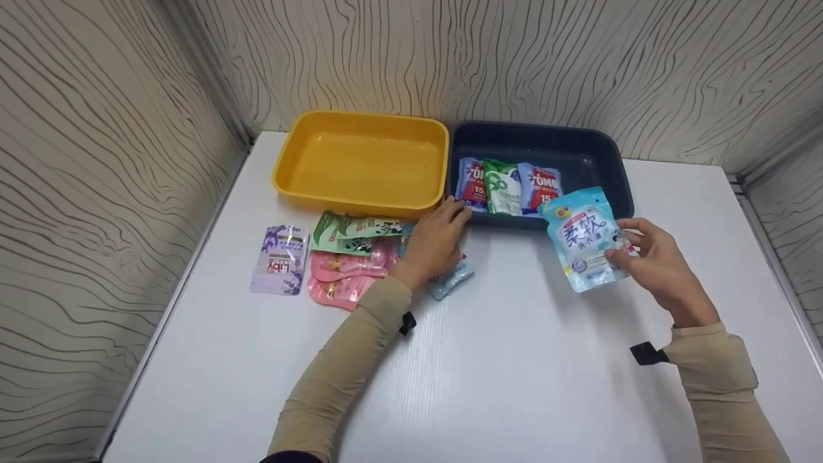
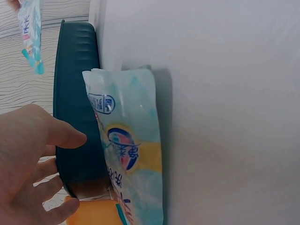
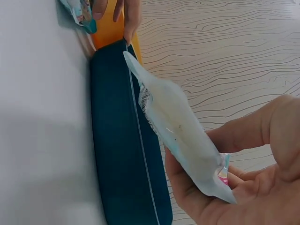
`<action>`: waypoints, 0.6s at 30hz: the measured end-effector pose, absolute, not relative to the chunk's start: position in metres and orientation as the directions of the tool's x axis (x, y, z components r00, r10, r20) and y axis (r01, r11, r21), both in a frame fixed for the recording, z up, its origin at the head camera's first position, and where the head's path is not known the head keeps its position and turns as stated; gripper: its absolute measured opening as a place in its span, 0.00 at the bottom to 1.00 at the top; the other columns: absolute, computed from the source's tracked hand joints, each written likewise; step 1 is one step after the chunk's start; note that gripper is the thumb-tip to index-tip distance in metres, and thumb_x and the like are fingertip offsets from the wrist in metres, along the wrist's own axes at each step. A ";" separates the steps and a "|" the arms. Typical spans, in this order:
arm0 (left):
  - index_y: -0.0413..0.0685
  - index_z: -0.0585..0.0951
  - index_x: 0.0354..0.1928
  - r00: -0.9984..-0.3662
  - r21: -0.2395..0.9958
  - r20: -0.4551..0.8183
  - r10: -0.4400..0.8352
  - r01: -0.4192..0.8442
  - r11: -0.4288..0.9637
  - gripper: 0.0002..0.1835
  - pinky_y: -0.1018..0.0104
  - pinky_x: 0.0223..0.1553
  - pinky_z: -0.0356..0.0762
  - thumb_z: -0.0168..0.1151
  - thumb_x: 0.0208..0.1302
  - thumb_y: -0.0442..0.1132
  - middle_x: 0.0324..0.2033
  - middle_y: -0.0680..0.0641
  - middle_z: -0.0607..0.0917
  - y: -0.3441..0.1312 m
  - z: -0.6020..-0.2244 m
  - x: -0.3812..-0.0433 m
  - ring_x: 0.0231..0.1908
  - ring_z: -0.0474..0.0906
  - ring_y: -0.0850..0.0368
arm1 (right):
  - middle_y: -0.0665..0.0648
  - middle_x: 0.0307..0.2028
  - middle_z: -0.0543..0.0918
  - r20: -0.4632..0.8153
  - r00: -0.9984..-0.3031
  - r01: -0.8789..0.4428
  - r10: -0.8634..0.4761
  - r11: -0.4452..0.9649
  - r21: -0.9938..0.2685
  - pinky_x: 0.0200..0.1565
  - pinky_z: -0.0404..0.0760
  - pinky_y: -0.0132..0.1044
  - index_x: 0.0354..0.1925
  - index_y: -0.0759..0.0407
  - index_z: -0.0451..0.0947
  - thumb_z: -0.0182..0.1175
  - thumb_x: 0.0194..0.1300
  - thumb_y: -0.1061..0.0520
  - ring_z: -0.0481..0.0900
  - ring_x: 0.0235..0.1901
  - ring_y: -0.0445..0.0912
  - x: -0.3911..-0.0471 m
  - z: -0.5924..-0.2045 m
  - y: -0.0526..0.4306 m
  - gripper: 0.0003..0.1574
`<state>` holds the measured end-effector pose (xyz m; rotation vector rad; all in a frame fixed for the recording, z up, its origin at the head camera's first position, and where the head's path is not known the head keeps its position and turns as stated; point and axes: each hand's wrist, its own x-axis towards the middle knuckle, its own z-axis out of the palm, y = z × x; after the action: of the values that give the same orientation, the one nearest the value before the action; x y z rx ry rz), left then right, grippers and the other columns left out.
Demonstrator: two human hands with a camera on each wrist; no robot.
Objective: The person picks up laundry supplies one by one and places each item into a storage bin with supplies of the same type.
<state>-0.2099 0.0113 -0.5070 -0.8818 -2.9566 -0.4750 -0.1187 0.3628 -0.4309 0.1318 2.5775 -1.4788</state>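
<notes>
My right hand pinches a light-blue laundry detergent pouch at its right edge, thumb on the printed front. The pouch is held up, tilted, overlapping the front right corner of the dark blue bin. Its pale side faces the right wrist view. My left hand has loosely bent fingers, the fingertips right at the front rim where the dark bin meets the yellow bin. Partly hidden below that hand, another light-blue pouch lies on the table. Nothing shows between the left thumb and fingers in the left wrist view.
Inside the dark bin lie two OMO packets and a green-and-white packet. Green pouches and pink pouches overlap in front of the yellow bin. A purple Liby pouch lies left of them. Patterned walls surround the white table.
</notes>
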 end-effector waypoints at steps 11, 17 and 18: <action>0.50 0.70 0.79 -0.841 0.287 0.104 0.530 0.536 0.794 0.32 0.49 0.82 0.59 0.60 0.75 0.36 0.80 0.45 0.68 0.011 -0.508 -0.210 0.84 0.55 0.46 | 0.75 0.74 0.69 -0.169 -0.976 0.214 0.137 0.456 -0.864 0.50 0.83 0.20 0.82 0.67 0.54 0.58 0.79 0.62 0.82 0.47 0.29 -0.149 -0.427 0.367 0.41; 0.50 0.69 0.80 -0.845 0.284 0.093 0.527 0.529 0.799 0.32 0.49 0.82 0.59 0.60 0.75 0.37 0.80 0.46 0.67 0.012 -0.507 -0.210 0.84 0.54 0.46 | 0.73 0.76 0.66 -0.195 -0.966 0.249 0.170 0.411 -0.877 0.53 0.82 0.19 0.83 0.66 0.51 0.58 0.80 0.59 0.80 0.49 0.29 -0.170 -0.429 0.370 0.43; 0.50 0.69 0.80 -0.845 0.286 0.091 0.526 0.528 0.799 0.32 0.49 0.82 0.58 0.60 0.76 0.38 0.80 0.46 0.67 0.012 -0.507 -0.210 0.84 0.54 0.47 | 0.73 0.76 0.66 -0.202 -0.964 0.257 0.174 0.402 -0.879 0.53 0.82 0.19 0.83 0.66 0.51 0.58 0.80 0.58 0.80 0.49 0.28 -0.173 -0.429 0.371 0.44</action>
<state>-0.2099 0.0119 -0.5067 -0.8715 -2.9736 -0.4758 -0.1728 0.3706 -0.4291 0.3952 2.5647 -1.6293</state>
